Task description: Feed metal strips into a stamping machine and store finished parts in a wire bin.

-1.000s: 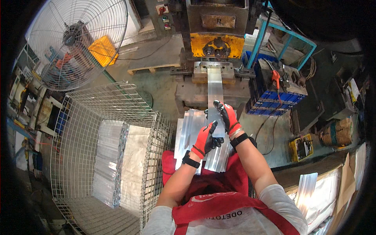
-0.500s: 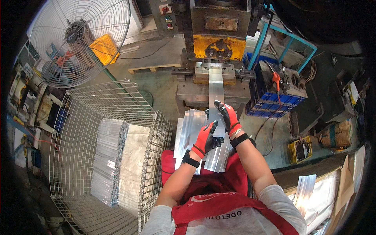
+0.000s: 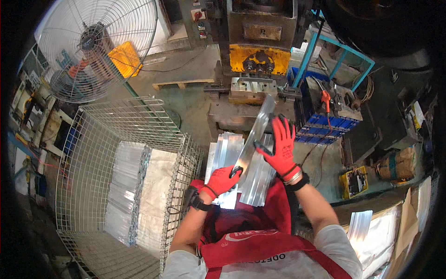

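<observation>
A long shiny metal strip (image 3: pixel 257 132) is held tilted in front of the press die (image 3: pixel 251 88), its far end leaning right. My left hand (image 3: pixel 220 180), in a red glove with black fingertips, is closed around the strip's near end. My right hand (image 3: pixel 282 144), gloved alike, is beside the strip with fingers stretched and thumb apart; whether the thumb touches the strip I cannot tell. Beneath the hands lie two piles of similar strips, a left pile (image 3: pixel 226 151) and a right pile (image 3: pixel 255 186), above my red apron (image 3: pixel 260 239).
Ahead stands the press (image 3: pixel 262 32). A wire mesh cage (image 3: pixel 88 186) at left holds stacked strips (image 3: pixel 123 200). A large fan (image 3: pixel 95 39) is at far left. Blue crates (image 3: pixel 320 125) bearing tools, a yellow bin (image 3: pixel 354 182) and more strips (image 3: pixel 360 228) are at right.
The strip has come out of the die toward me and tilted. My left hand moved left and nearer with its end; my right hand has opened and shifted right.
</observation>
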`<control>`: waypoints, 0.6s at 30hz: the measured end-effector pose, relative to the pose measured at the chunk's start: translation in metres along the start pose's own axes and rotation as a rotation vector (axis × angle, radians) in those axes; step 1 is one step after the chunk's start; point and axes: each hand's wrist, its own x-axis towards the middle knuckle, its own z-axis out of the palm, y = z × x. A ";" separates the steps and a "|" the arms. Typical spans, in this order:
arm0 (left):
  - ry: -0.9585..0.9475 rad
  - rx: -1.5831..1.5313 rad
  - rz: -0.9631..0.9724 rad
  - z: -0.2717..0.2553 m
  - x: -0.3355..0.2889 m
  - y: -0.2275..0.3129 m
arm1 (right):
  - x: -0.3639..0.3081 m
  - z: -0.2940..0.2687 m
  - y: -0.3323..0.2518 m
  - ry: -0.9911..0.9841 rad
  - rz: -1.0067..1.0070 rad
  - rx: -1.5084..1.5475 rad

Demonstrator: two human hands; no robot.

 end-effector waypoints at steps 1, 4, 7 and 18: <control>0.041 0.264 0.137 -0.003 -0.003 -0.008 | 0.005 -0.017 -0.008 -0.098 -0.134 -0.027; 0.077 0.642 0.348 -0.013 -0.013 -0.007 | 0.009 -0.034 -0.014 -0.406 -0.420 -0.119; 0.293 0.597 0.548 -0.024 -0.017 -0.001 | -0.011 -0.018 0.006 -0.529 -0.535 -0.178; -0.339 -1.268 0.049 0.052 0.019 -0.075 | 0.017 0.023 0.021 -0.241 0.655 0.923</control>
